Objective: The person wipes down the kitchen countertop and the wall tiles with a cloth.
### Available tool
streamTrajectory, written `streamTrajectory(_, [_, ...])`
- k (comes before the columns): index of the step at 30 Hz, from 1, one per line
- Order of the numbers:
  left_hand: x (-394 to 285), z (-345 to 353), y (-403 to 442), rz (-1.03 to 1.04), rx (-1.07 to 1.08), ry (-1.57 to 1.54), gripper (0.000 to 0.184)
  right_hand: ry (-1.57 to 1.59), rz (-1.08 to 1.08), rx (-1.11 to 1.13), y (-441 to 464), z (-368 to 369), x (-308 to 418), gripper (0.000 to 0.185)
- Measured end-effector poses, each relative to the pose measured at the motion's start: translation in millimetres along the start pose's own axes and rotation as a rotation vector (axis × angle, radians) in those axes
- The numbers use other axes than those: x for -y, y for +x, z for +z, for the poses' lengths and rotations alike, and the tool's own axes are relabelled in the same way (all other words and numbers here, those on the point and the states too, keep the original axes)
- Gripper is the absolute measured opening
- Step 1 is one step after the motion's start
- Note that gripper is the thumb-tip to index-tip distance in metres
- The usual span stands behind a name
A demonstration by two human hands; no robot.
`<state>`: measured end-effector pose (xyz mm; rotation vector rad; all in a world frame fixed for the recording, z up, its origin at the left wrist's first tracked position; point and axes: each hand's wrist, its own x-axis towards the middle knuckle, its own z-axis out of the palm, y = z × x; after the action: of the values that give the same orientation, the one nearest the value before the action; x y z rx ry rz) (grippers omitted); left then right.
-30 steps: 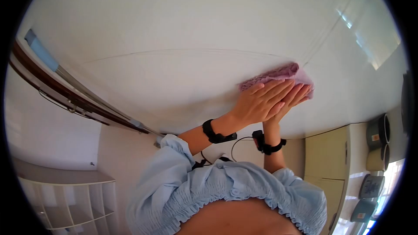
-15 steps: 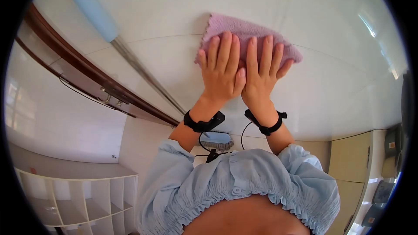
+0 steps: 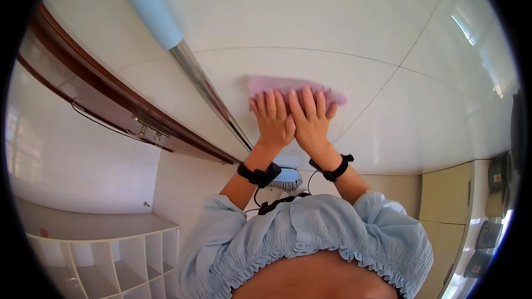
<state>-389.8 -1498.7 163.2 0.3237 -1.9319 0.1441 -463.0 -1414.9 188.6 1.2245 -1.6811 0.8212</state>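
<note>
A pink cloth lies flat against the glossy white tiled wall, its lower part covered by my fingers. My left hand rests flat on the cloth's left part, with the fingers stretched out. Beside it, my right hand presses on the right part, also flat and with fingers extended. The two thumbs meet or overlap in the middle. Black bands with small devices are strapped round both wrists.
A mop with a light blue grip and a metal pole leans at the left; its blue head is low down. Farther left are a brown-framed door and white cubby shelves. Cream cabinets stand at the right.
Both hands and the cloth have moved down the tiles, closer to my body, and slightly left. The cloth looks more bunched. The mop pole appears farther right as the view has shifted.
</note>
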Motion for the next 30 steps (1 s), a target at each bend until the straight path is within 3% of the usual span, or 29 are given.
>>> streamTrajectory(4, [-9.4,-44.3,106.3,-0.106,-0.055,-0.106,0.064,0.070,-0.027,-0.010,103.8,-43.7,11.0,0.041])
streamTrajectory(7, [-3.1,-53.6,121.3,-0.120,-0.067,-0.085,0.065,0.157,-0.002,-0.018,124.0,-50.1,22.3,0.042])
streamTrajectory(10, [1.1,-32.1,69.4,-0.119,-0.055,-0.111,0.066,0.164,-0.005,0.070,80.3,-36.0,19.2,0.042])
streamTrajectory(14, [-10.1,22.8,-65.1,-0.084,0.068,-0.083,0.067,0.084,-0.044,0.027,-45.1,8.1,-8.7,0.042])
streamTrajectory(17, [-30.9,29.2,-59.5,-0.099,0.059,-0.124,0.067,0.077,-0.076,0.176,-51.3,-7.4,-32.2,0.040])
streamTrajectory(20, [-45.6,14.7,19.3,-0.047,-0.059,-0.180,0.065,-0.006,-0.058,0.003,13.0,-34.4,-45.4,0.036])
streamTrajectory(25, [-90.8,-6.4,118.4,0.065,0.035,-0.071,0.066,-0.076,0.051,-0.182,85.7,-79.7,-80.1,0.038])
streamTrajectory(30, [-94.9,30.3,40.9,0.159,0.053,-0.003,0.057,-0.041,0.142,-0.089,-17.4,-44.3,-95.3,0.031])
